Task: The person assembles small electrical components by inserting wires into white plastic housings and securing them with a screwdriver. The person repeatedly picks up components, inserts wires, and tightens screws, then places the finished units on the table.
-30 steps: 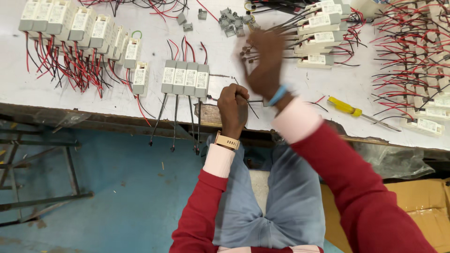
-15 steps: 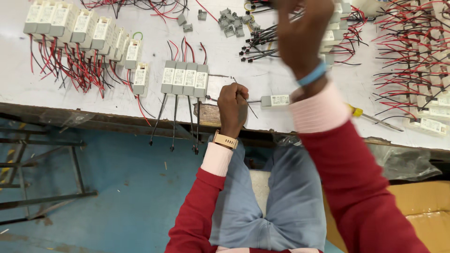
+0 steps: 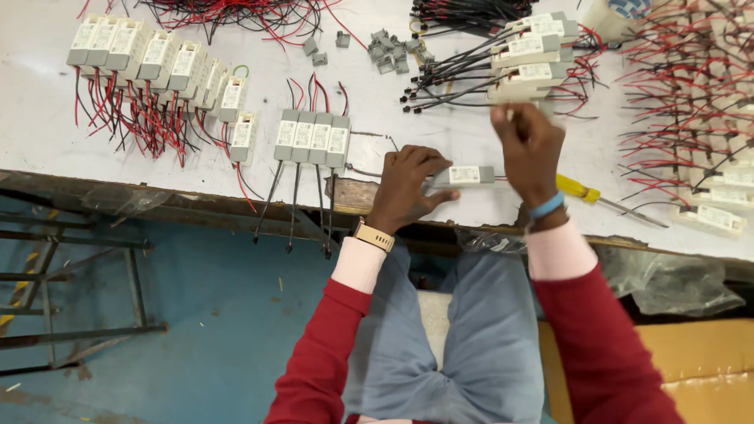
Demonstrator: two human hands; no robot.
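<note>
My left hand rests on the white table near its front edge. Its curled fingers pinch the left end of a small grey-white labelled module lying flat there. My right hand hovers just right of that module, blurred by motion. Its fingertips are closed on a pale piece, seemingly another white module. A yellow-handled screwdriver lies right of my right wrist.
Four modules sit in a row left of my hands, their black wires hanging over the edge. More modules with red wires fill the far left. Stacked modules with black leads, grey caps and red wire pieces lie beyond.
My right hand has pulled back from the far stack of modules toward the table's front, with a pale piece in its fingers. My left hand stays by the module on the table.
</note>
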